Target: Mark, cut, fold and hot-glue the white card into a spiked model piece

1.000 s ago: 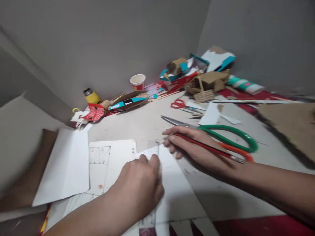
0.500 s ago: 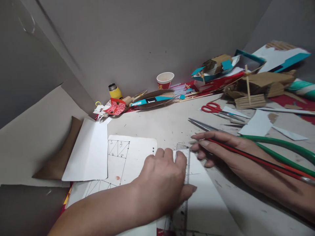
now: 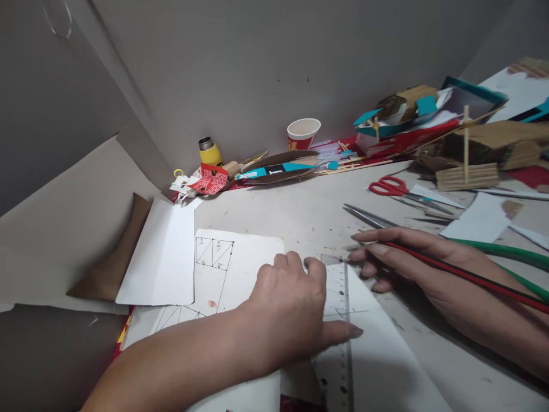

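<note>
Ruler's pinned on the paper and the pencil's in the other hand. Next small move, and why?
Probably bring the pencil tip to the ruler edge. The left hand presses the clear ruler flat on the white paper, while the right hand holds the pencil just beyond the ruler's far end, its tip hidden under the fingers.

We see the ruler (image 3: 338,320) on the paper (image 3: 386,355), left hand (image 3: 287,309) on both; right hand (image 3: 429,269) right, scissors (image 3: 398,187) behind.

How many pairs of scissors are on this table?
2: small red-handled scissors lie far right; large green-handled scissors lie under the right hand. Clutter may hide others.
</note>
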A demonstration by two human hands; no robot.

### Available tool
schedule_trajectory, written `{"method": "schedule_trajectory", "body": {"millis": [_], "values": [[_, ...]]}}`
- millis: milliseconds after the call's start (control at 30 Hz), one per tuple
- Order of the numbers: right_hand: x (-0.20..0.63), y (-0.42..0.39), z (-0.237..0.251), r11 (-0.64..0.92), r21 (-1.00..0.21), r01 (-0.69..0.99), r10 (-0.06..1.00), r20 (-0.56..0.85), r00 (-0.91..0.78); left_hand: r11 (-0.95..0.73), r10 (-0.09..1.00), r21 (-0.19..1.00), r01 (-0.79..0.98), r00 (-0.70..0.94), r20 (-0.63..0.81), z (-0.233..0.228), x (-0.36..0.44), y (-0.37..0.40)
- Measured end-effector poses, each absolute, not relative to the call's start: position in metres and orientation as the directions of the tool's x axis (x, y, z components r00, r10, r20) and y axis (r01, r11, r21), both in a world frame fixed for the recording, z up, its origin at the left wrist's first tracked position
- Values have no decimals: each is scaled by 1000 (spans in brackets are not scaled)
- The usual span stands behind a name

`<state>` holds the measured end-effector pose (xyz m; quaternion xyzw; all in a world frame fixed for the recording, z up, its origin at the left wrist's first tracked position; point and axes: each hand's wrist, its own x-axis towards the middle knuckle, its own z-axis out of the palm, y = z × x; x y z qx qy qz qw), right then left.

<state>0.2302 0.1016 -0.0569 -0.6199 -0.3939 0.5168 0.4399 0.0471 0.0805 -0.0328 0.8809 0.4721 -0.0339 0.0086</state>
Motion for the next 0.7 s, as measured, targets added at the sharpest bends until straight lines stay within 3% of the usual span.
{"method": "schedule_trajectory", "body": {"millis": [333, 700], "values": [[232, 103, -59, -331, -943, 37, 935, -323, 146, -553, 832, 30, 833, 553, -44, -37, 47, 82], [227, 104, -52, -320, -947, 29, 934, -311, 176, -536, 820, 132, 834, 551, -154, -34, 45, 94]]}}
